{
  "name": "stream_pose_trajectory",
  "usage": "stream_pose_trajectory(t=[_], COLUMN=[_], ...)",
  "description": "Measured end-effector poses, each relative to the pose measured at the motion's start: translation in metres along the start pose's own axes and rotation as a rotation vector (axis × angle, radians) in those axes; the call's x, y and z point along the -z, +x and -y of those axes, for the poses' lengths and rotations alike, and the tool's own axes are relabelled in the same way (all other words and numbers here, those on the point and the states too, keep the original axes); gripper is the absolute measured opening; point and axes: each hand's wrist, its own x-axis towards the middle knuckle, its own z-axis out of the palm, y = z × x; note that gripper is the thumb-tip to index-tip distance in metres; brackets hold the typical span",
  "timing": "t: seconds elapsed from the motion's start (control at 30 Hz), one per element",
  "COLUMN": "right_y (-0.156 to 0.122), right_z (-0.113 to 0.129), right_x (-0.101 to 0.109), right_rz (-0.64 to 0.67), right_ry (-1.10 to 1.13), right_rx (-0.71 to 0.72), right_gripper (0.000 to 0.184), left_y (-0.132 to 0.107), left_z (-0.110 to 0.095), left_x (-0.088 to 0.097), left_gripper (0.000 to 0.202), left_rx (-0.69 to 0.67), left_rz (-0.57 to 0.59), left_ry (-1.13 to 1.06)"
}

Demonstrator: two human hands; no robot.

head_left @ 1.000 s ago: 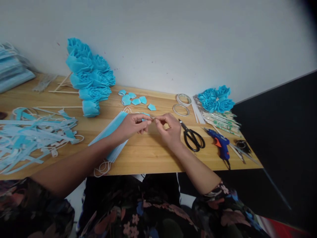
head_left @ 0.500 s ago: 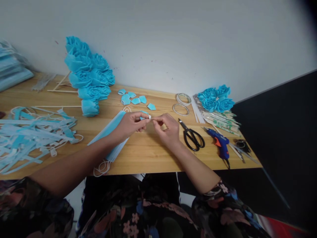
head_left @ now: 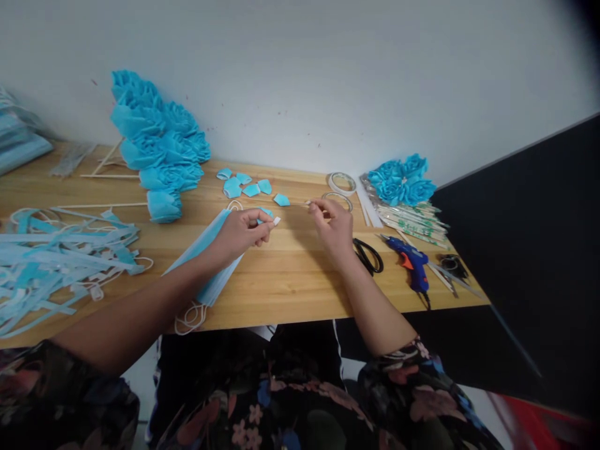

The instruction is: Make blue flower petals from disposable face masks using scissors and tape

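My left hand (head_left: 244, 235) pinches a small white piece (head_left: 277, 221) between thumb and fingertips. A blue cut piece (head_left: 265, 213) shows just behind those fingers. To the right, my right hand (head_left: 335, 230) is closed in a pinch on a thin strand (head_left: 300, 205) that points left; its exact kind is hard to make out. Under my left wrist lies a blue face mask (head_left: 216, 286) with white ear loops. Beyond the hands are several blue five-sided pieces (head_left: 232, 187), one (head_left: 282, 199) apart from the others. Black-handled scissors (head_left: 370, 256) are partly hidden behind my right wrist.
Blue fabric roses on sticks (head_left: 162, 144) stand at back left, above a heap of mask strips (head_left: 60, 262). Tape rolls (head_left: 342, 183), more blue roses (head_left: 403, 181), wrapped sticks (head_left: 415, 220) and a blue glue gun (head_left: 412, 265) lie at right. A wall (head_left: 290, 81) borders the table.
My hands have moved apart. The right one has gone up and right with the thin strand, now covering part of the scissors; the left still pinches the white piece. The view has shifted slightly.
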Motion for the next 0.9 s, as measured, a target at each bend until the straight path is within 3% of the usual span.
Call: stream_pose_trajectory(t=[0.13, 0.3, 0.47, 0.67, 0.8, 0.9], right_y=[0.006, 0.004, 0.006, 0.017, 0.003, -0.014], right_z=[-0.016, -0.013, -0.014, -0.022, -0.029, -0.038], right_x=[-0.001, -0.006, -0.003, 0.045, 0.075, 0.079], right_rz=[0.139, 0.133, 0.085, -0.073, 0.034, 0.058], right_ry=[-0.084, -0.091, -0.134, -0.178, -0.223, -0.276], right_rx=[0.031, -0.030, 0.008, -0.015, -0.052, -0.064], right_gripper=[0.024, 0.026, 0.021, 0.031, 0.033, 0.033], left_y=[0.001, 0.002, 0.004, 0.005, 0.006, 0.006], left_z=[0.001, 0.002, 0.005, 0.007, 0.007, 0.007], left_x=[0.000, 0.000, 0.001, 0.003, 0.003, 0.002], left_gripper=[0.013, 0.013, 0.012, 0.014, 0.016, 0.017], left_rx=[0.006, 0.012, -0.007, -0.055, -0.083, -0.096], left_rz=[-0.008, -0.033, -0.025, -0.037, -0.050, -0.054], left_ry=[-0.029, -0.059, -0.061, -0.061, -0.057, -0.047])
